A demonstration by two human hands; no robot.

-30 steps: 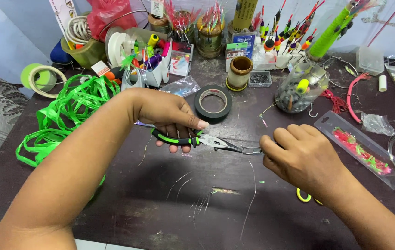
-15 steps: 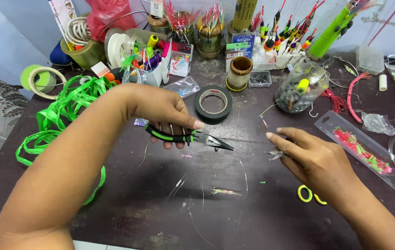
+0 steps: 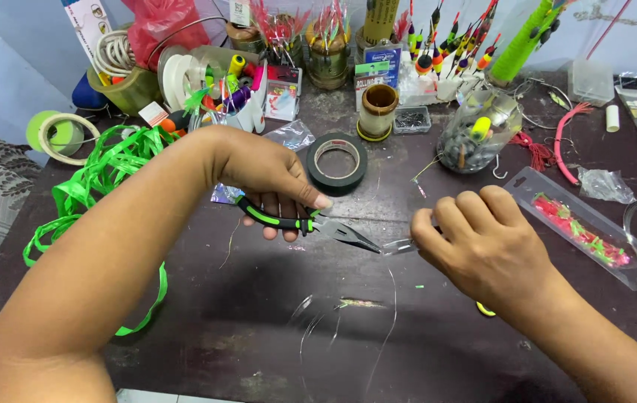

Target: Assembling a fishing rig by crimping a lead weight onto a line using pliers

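Observation:
My left hand [image 3: 277,179] grips green-and-black needle-nose pliers [image 3: 318,226], jaws pointing right. My right hand [image 3: 482,239] pinches a small clear piece [image 3: 399,245] attached to thin fishing line, held right at the pliers' tip. Strands of clear line [image 3: 389,313] trail down across the dark table [image 3: 244,328] below both hands. What the jaws touch is too small to tell.
A black tape roll [image 3: 337,160] lies just behind the pliers. Green ribbon [image 3: 91,186] is heaped at the left. A clear jar [image 3: 475,134], a clear pack of pink lures [image 3: 583,227], fishing floats [image 3: 445,45] and cluttered containers fill the back.
My right hand has pulled a little to the right, then come back toward the pliers. It now holds the clear piece at the jaws' tip. The left hand barely moved.

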